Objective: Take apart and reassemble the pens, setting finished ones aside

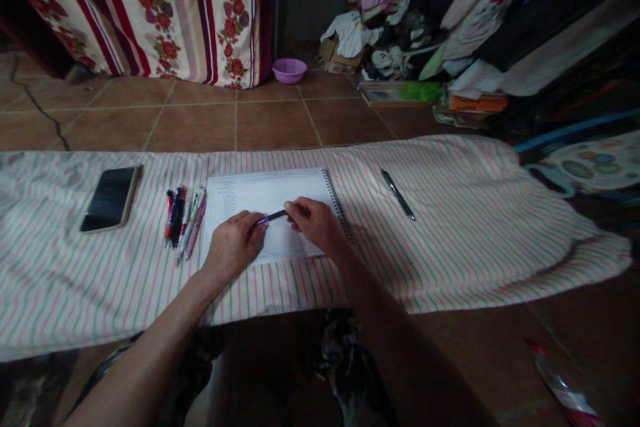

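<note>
Both hands are over a spiral notebook (280,187) with a white page, lying on striped cloth. Between them is a dark pen with a purple part (275,216), held nearly level. My left hand (234,240) is closed on its purple end. The fingers of my right hand (314,221) pinch its black end. Left of the notebook lies a bunch of several pens (184,220) in different colours. To the right, a single black pen (398,195) rests on the cloth.
A phone (111,199) lies at the left on the striped cloth (465,227). Beyond, on the tiled floor, are a purple basin (289,71), a floral curtain (185,13) and piled clothes (390,0). A bottle (563,383) lies on the floor at lower right.
</note>
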A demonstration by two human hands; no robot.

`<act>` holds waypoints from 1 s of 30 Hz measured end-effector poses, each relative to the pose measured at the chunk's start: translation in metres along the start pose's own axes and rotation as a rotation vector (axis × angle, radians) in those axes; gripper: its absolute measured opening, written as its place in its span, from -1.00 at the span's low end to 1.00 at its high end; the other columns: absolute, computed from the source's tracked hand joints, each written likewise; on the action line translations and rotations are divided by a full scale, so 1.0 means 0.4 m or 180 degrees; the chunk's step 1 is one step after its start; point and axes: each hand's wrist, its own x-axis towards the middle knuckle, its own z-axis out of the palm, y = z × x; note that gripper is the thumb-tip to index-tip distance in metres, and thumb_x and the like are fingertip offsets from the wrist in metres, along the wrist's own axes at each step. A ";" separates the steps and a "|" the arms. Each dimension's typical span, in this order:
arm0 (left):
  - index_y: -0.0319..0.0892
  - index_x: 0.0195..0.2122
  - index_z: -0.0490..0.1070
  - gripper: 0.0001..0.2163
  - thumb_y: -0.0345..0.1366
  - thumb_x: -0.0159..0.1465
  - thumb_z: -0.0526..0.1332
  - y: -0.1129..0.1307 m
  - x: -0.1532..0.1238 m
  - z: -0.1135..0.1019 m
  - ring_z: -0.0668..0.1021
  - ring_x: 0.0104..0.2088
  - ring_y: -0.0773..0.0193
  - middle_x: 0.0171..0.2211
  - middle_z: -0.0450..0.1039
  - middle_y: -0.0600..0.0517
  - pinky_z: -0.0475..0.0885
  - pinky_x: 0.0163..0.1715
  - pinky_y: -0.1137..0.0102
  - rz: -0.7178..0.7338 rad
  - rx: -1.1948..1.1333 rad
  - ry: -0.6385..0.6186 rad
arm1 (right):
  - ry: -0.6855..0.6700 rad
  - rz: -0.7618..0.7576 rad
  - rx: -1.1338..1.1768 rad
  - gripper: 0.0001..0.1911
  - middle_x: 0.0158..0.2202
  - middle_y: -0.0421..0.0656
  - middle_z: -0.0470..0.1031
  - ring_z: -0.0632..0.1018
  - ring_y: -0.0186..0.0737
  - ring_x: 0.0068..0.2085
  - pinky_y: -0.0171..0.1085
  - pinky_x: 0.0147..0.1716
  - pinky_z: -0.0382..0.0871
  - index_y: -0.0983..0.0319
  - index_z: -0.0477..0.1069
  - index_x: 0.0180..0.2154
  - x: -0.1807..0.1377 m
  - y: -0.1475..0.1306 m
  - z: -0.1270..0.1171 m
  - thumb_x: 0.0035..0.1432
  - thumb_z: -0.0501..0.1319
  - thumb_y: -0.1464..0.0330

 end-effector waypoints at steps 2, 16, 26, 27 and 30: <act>-0.17 -0.21 0.44 -0.75 -0.24 0.24 0.01 -0.003 0.001 0.002 0.50 -0.38 0.27 -0.38 0.47 0.00 0.34 -0.38 0.43 -0.0078 -0.0118 0.0044 | -0.0068 0.0122 0.0406 -0.68 -0.50 -0.17 0.49 0.50 -0.35 -0.53 -0.40 -0.58 0.33 0.24 0.37 -0.42 0.001 0.000 0.000 0.14 0.07 0.12; -0.20 -0.18 0.47 -0.70 -0.18 0.20 0.06 0.001 0.007 0.004 0.55 -0.38 0.23 -0.35 0.56 -0.02 0.39 -0.35 0.39 -0.0677 -0.0936 -0.0094 | -0.0036 0.0384 0.1540 -0.73 -0.45 -0.23 0.47 0.44 -0.40 -0.45 -0.41 -0.50 0.32 0.19 0.48 -0.24 0.001 -0.010 -0.007 -0.07 0.24 0.31; -0.20 -0.18 0.46 -0.72 -0.21 0.22 0.04 0.002 0.005 0.005 0.54 -0.35 0.23 -0.33 0.54 -0.03 0.38 -0.34 0.39 -0.0443 -0.0638 0.0004 | -0.0032 0.0242 0.1334 -0.80 -0.51 -0.25 0.43 0.40 -0.40 -0.50 -0.40 -0.53 0.30 0.21 0.47 -0.35 0.003 -0.004 -0.005 -0.05 0.23 0.25; -0.19 -0.19 0.46 -0.72 -0.21 0.22 0.04 0.002 0.004 0.004 0.54 -0.34 0.23 -0.32 0.54 -0.03 0.38 -0.33 0.39 -0.0391 -0.0577 0.0021 | -0.0017 0.0205 0.1258 -0.80 -0.52 -0.24 0.43 0.40 -0.39 -0.50 -0.40 -0.54 0.31 0.22 0.45 -0.37 0.003 -0.005 -0.005 -0.05 0.23 0.24; -0.17 -0.20 0.46 -0.72 -0.22 0.23 0.02 0.002 0.002 0.004 0.53 -0.33 0.23 -0.31 0.54 -0.02 0.37 -0.32 0.40 -0.0257 -0.0411 0.0041 | 0.0048 0.0147 0.1030 -0.77 -0.58 -0.25 0.40 0.40 -0.39 -0.54 -0.39 -0.55 0.31 0.23 0.40 -0.46 0.002 -0.007 -0.002 -0.03 0.22 0.18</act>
